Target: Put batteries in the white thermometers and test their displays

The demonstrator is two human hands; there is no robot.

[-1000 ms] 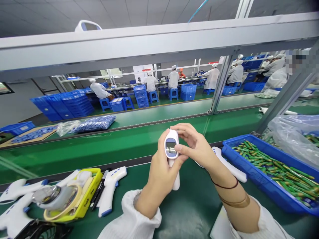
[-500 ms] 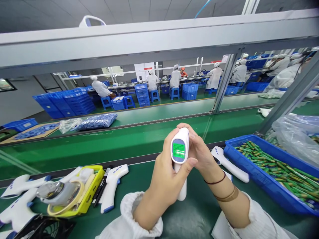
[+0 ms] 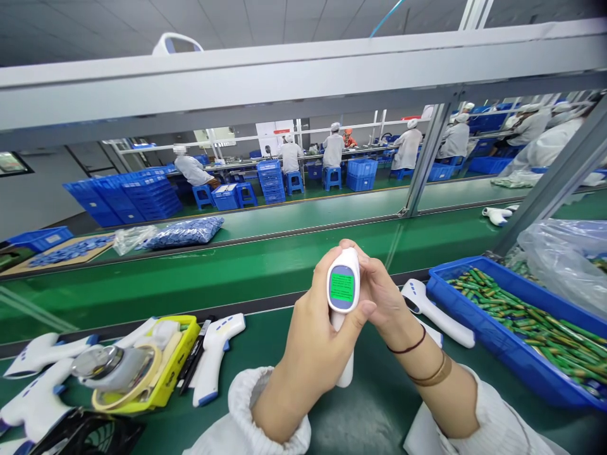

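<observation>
Above the green bench point(image 3: 379, 398), between yellow basket point(image 3: 179, 363) and blue bin point(image 3: 496, 344), both hands point(image 3: 308, 328) point(image 3: 385, 297) curl round one thermometer point(image 3: 342, 287).

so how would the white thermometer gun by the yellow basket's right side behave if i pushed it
The thermometer gun is probably stiff, since its shell looks like moulded plastic. Its bent shape should pivot rather than roll. The smooth finish may feel slightly slippery.

smooth, lightly glossy plastic on the white pistol-shaped handheld device point(image 3: 344, 306); matt, wrinkled cloth in the white gathered-cuff sleeves point(image 3: 245, 411); shiny, crumpled film on the clear plastic bag point(image 3: 550, 253); smooth, softly reflective dark green flat worktop point(image 3: 370, 414)
</observation>
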